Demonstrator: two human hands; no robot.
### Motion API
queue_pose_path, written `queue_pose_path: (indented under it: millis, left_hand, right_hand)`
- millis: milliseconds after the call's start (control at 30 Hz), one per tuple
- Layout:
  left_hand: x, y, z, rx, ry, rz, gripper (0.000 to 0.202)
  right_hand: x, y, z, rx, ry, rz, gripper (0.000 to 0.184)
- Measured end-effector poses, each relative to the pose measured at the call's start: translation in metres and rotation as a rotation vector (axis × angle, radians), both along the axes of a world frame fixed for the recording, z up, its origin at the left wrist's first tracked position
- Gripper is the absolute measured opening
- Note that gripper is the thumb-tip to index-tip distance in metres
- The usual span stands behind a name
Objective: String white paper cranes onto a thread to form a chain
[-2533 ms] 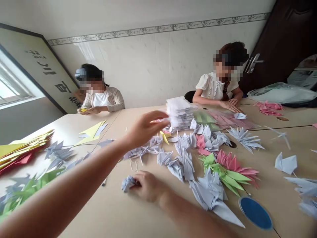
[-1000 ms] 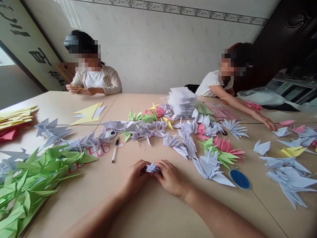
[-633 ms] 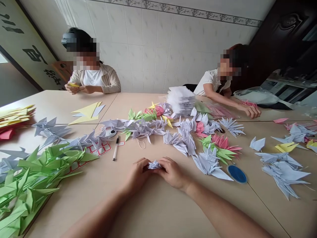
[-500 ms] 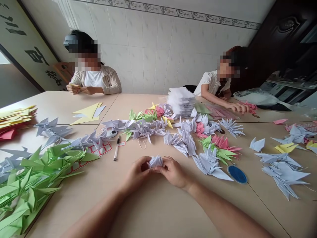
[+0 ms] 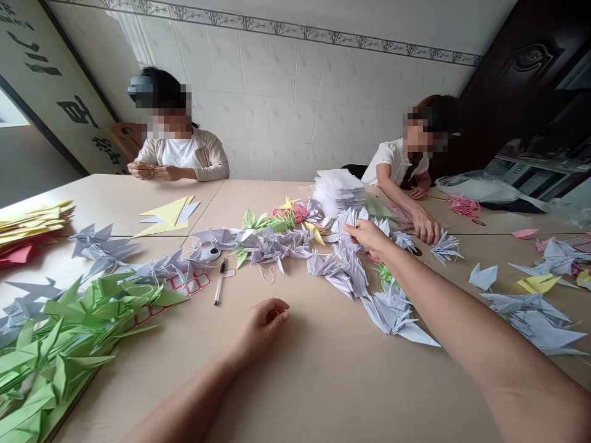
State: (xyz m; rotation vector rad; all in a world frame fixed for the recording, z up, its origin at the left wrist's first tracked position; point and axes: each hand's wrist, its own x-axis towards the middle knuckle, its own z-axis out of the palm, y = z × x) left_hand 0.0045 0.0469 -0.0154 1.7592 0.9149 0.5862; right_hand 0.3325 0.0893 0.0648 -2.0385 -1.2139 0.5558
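Note:
My right hand [image 5: 372,239] reaches across the table, thumb and fingers closed on a pale lilac folded-paper crane [image 5: 347,220] at the back of the pile. Below it spreads a heap of similar folded-paper cranes [image 5: 345,271], partly hidden by my forearm. My left hand [image 5: 268,320] rests near the table's middle, loosely curled with a gap between thumb and fingers and nothing in it. A pen [image 5: 220,282] lies a little beyond and left of it.
Green folded cranes [image 5: 69,332] are heaped at left. Yellow paper sheets [image 5: 170,212] lie farther back. A stack of white packets [image 5: 339,192] stands behind the pile. A co-worker's hand [image 5: 425,225] is near my right forearm; another person [image 5: 178,154] sits back left.
My hands have separated. The right one has moved forward and right to the pile with the crane; the left has let go of it. The co-worker's hand at right has come nearer, leftward.

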Motion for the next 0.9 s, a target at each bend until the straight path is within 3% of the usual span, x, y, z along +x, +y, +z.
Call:
queue_pose_path:
  millis: [300,567,700,900]
  left_hand:
    - [-0.001,0.002,0.000,0.024,0.039,0.006,0.024]
    - [-0.001,0.002,0.002,0.011,0.047,0.003,0.022]
    - [-0.001,0.002,0.001,0.001,0.051,-0.001,0.022]
    - [-0.001,0.002,-0.003,-0.003,0.054,-0.005,0.022]
  right_hand:
    - [-0.013,0.044,-0.018,-0.250,-0.156,0.238,0.031]
    - [-0.028,0.054,-0.024,-0.438,-0.189,0.364,0.030]
    - [-0.024,0.055,-0.025,-0.467,-0.240,0.366,0.031]
    - [-0.027,0.059,-0.027,-0.430,-0.442,0.264,0.033]
